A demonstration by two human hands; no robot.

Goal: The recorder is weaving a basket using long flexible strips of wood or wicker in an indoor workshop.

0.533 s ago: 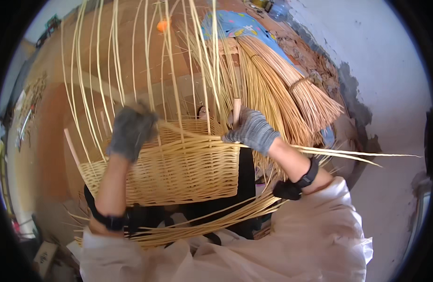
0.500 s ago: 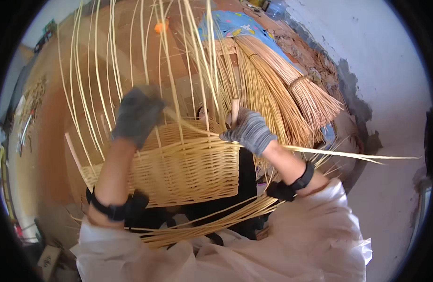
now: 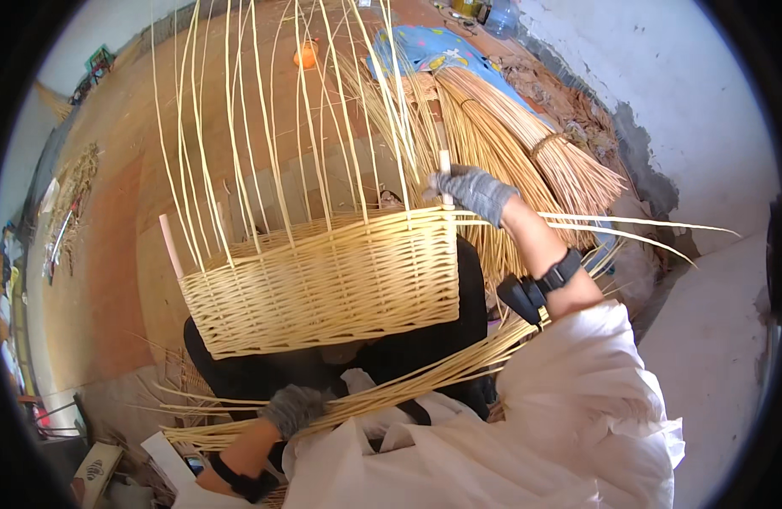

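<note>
A half-woven wicker basket (image 3: pixel 323 293) rests on my dark-clad lap, with tall pale willow stakes (image 3: pixel 276 170) rising from its rim. At its right corner my right hand (image 3: pixel 478 192), in a grey knitted glove, is closed round a short wooden corner post (image 3: pixel 446 159). Loose rod ends (image 3: pixel 637 223) stick out to the right below that hand. Nearer to me, my gloved left hand (image 3: pixel 293 411) lies over a bundle of willow rods (image 3: pixel 433 382) across my lap. Its fingers are slightly blurred, so their grip is unclear. Another post (image 3: pixel 169 246) stands at the left corner.
Large bundles of willow rods (image 3: pixel 569 165) lie beyond my right hand, partly beside a blue patterned cloth (image 3: pixel 437 49). An orange round object (image 3: pixel 306 55) sits on the brown floor. A rough white wall (image 3: pixel 662 102) rises at right. Plant scraps (image 3: pixel 72 204) lie at far left.
My left hand has left the basket rim and dropped to the rod bundle on my lap. The basket shows shifted slightly right. My right hand has risen a little at the corner post.
</note>
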